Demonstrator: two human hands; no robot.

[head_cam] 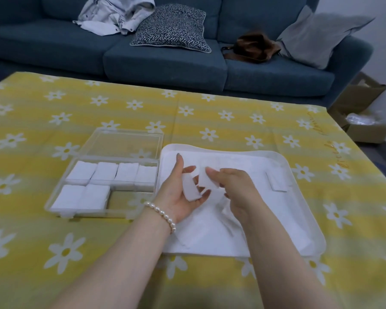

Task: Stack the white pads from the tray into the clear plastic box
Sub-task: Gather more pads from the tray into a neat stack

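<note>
My left hand (180, 197) cups one white pad (191, 190) in curled fingers. My right hand (233, 186) pinches another pad (206, 180) above the tray (285, 162). The clear box (129, 202) sits left, nearly full.

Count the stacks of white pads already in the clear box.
6: four stacks fill the far row of the clear box, two sit at the near row's left. The near right stays bare.

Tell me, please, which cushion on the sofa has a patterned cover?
The middle cushion, with its dark-and-white herringbone weave, beside the crumpled pale garment. The cushion at the right end is plain grey.
</note>
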